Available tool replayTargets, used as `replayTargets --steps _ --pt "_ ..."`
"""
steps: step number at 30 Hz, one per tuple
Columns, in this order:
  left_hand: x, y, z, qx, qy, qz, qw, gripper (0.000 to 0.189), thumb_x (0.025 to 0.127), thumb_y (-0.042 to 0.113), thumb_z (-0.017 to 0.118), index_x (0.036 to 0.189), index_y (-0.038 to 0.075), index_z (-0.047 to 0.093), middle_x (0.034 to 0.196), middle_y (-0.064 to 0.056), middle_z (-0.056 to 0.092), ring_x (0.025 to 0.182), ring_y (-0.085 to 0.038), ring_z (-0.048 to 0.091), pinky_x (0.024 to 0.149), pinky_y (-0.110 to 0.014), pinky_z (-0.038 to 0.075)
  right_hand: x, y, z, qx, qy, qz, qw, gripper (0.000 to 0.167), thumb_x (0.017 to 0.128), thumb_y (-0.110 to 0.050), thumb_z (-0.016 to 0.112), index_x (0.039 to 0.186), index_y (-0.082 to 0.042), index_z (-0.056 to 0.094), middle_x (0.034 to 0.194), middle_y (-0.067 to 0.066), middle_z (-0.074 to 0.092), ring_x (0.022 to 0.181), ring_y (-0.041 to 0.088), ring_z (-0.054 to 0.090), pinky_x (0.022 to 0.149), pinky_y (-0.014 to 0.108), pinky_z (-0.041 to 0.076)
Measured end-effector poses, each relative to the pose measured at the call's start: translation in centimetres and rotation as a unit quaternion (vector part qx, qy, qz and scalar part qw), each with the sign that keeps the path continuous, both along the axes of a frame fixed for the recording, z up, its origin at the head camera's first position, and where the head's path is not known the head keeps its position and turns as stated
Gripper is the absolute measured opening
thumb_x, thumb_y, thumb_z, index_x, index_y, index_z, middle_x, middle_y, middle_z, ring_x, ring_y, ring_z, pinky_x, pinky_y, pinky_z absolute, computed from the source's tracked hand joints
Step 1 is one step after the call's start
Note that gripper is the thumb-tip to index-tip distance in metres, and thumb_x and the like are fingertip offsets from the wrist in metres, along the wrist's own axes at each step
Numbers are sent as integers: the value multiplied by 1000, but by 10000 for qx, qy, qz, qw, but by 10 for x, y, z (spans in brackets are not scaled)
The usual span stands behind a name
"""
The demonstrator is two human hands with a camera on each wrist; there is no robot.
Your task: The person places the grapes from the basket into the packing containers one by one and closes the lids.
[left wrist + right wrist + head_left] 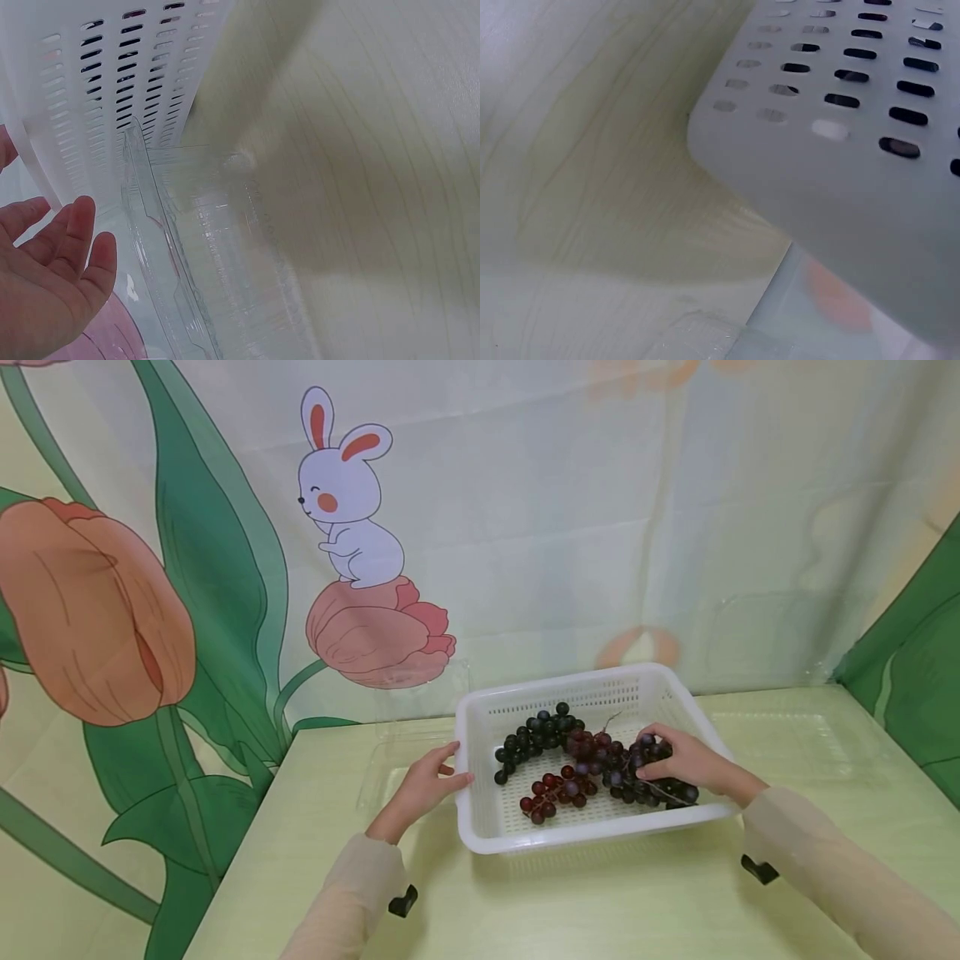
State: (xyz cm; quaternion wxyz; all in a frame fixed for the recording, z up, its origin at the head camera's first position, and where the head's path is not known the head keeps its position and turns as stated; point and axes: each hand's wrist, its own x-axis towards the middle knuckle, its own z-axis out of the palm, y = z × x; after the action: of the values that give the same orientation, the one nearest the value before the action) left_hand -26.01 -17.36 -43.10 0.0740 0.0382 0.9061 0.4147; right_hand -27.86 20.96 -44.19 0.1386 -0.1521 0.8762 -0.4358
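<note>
A white plastic basket (517, 843) with slotted walls stands on the table. Inside it lie a black grape bunch (536, 735), a red grape bunch (551, 795), a dark red bunch (588, 747) and a dark purple grape bunch (633, 789). My right hand (690, 760) reaches over the right rim and grips the dark purple bunch with thumb and fingers. At the left rim, my left hand (423, 789) holds the basket, thumb over the edge. In the left wrist view its other fingers (81, 232) are loosely bent outside the wall. The right wrist view shows only the basket's outside (780, 172).
A clear plastic box (225, 247) with a raised lid (161, 225) stands left of the basket. Another clear container (795, 735) sits at the right, near the back edge of the pale wooden table (600, 902). A printed cloth with a rabbit (360, 543) hangs behind.
</note>
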Motion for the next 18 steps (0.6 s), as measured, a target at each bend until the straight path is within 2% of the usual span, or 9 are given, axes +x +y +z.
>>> replayTargets --steps 7,18 --pt "0 0 0 15 -31 39 10000 62 81 24 63 136 12 36 129 -8 46 102 -25 51 74 -36 49 2 2 9 121 80 -4 9999 67 74 -38 68 124 -4 39 136 27 29 123 46 27 89 55 36" --pt "1 0 0 15 -31 50 10000 62 81 25 63 136 13 36 129 -7 46 102 -24 51 73 -35 49 1 7 26 -7 331 -67 9994 60 75 -34 68 121 -5 42 133 24 34 120 43 32 87 53 38"
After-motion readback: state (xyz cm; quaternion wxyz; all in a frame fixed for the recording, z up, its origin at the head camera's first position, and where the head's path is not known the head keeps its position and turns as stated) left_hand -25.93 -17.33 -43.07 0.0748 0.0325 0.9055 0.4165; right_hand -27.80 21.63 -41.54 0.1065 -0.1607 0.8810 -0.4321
